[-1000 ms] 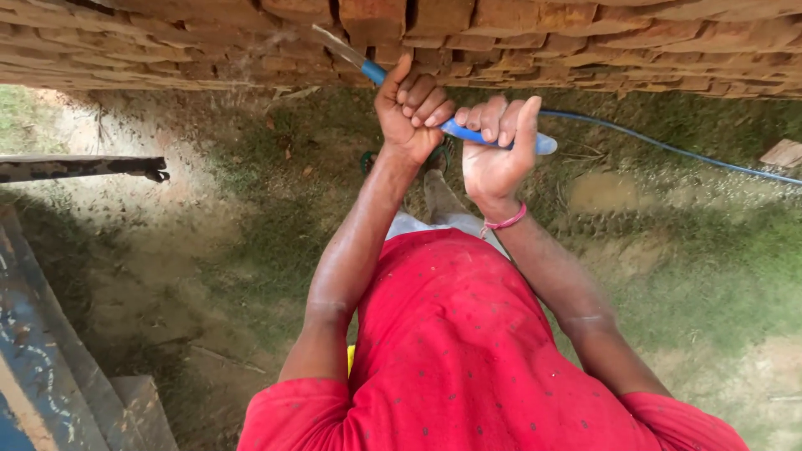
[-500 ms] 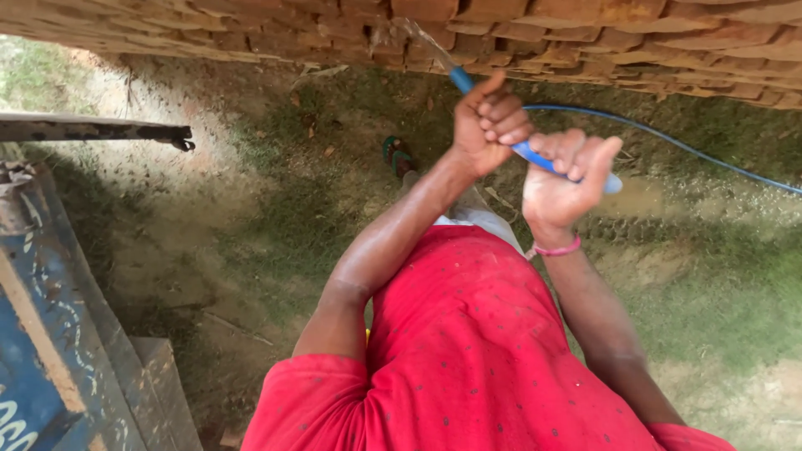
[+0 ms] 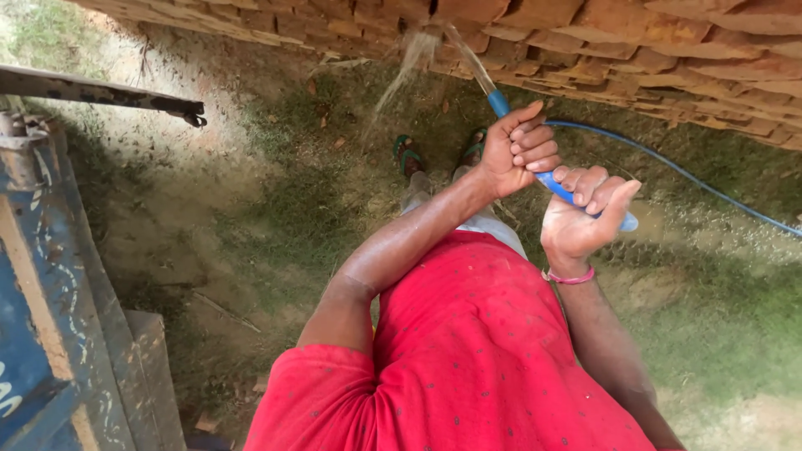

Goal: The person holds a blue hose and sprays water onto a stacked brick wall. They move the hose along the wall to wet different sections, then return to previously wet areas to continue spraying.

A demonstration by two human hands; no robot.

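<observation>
Grass and bare dirt (image 3: 276, 209) cover the ground, and a long stack of red clay bricks (image 3: 635, 50) runs across the top of the view. Both hands hold a thin blue plastic hose (image 3: 555, 184) up in front of the red shirt (image 3: 484, 351). The left hand (image 3: 518, 150) has its grip pressed tight around the hose near its tip, which points the end at the bricks. Water (image 3: 464, 54) shoots out and splashes off them. The right hand (image 3: 585, 213) curls its grip around the hose lower down, which holds it steady. The rest of the hose trails away over the grass to the right. A blue metal cart side (image 3: 42, 276) stands at the left; what is inside it cannot be seen.
</observation>
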